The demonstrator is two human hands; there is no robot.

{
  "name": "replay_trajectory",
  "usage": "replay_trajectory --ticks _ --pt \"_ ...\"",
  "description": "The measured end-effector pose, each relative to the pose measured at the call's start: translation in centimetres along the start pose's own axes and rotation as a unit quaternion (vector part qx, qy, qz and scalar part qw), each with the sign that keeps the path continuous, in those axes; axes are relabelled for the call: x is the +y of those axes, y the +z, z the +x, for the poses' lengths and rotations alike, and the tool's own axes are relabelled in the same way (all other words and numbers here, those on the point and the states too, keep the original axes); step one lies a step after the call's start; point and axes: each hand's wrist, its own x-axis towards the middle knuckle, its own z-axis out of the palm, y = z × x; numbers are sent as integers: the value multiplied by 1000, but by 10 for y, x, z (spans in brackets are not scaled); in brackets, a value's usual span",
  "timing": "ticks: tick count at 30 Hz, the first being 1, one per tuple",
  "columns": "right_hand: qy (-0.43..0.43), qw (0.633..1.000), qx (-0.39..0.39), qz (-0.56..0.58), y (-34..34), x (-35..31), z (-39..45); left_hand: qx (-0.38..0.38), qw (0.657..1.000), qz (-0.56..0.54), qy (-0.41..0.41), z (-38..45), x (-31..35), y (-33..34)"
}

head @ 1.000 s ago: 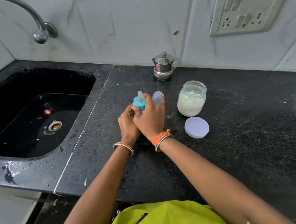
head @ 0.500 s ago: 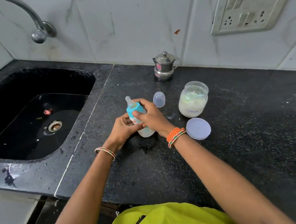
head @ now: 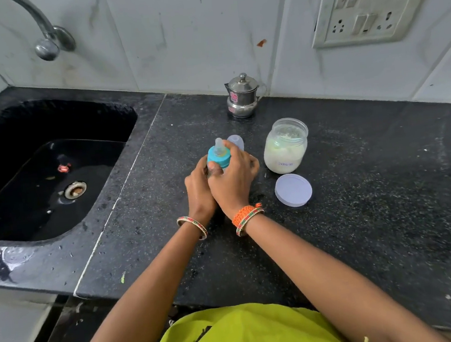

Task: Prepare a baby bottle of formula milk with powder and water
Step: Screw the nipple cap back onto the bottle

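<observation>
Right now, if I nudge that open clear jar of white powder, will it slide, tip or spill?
The open clear jar of white powder looks squat and more than half full, so it would probably slide rather than tip. Its round white lid lies apart on the black speckled counter, so a hard knock could spill powder.

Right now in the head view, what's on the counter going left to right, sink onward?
Sink → left hand → baby bottle → right hand → powder jar with its lid lying in front. Steel pot and clear cap overlap these in order, so left out.
</observation>
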Motion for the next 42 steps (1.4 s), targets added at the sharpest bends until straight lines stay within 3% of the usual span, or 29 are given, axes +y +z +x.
replay_trajectory --ticks 3,5,7,9,11,13,16,19,23,26,29,32,36,42 --pt "33 995 -6 98 -7 3 2 -28 1000 0 -14 -1 -2 -1" --pt "61 979 28 192 -15 6 7 -70 997 -8 -24 2 -9 -4" --pt "77 972 56 215 -18 15 24 -101 994 -24 -33 6 -15 -5" --pt "73 987 33 139 -17 28 50 -116 991 -38 -48 7 -19 -5" --pt "25 998 -50 -4 -10 41 74 -113 991 -51 -58 6 -20 -4" --pt "-33 980 -147 -131 -1 54 86 -109 990 -62 -59 6 -21 -3" --pt "-37 938 -262 -225 9 62 87 -111 990 -63 -57 6 -23 -1" --pt "-21 952 -222 -208 5 56 85 -109 991 -50 -52 6 -23 -2" --pt "3 998 -31 -49 -25 17 79 -109 992 -43 -44 5 -19 -2" --pt "-67 995 33 59 -46 -9 65 -112 991 -52 -45 4 -18 -3" --pt "-193 980 -5 41 -47 -14 47 -108 993 -40 -39 2 -18 -2" --pt "-258 964 -67 -12 -31 -3 34 -83 996 2 -22 2 -15 -3" --pt "-275 953 -99 -85 -19 22 26 -86 996 3 -13 0 -14 -3" --pt "-250 963 -87 -53 -12 29 25 -93 996 -19 -4 0 -15 -3"
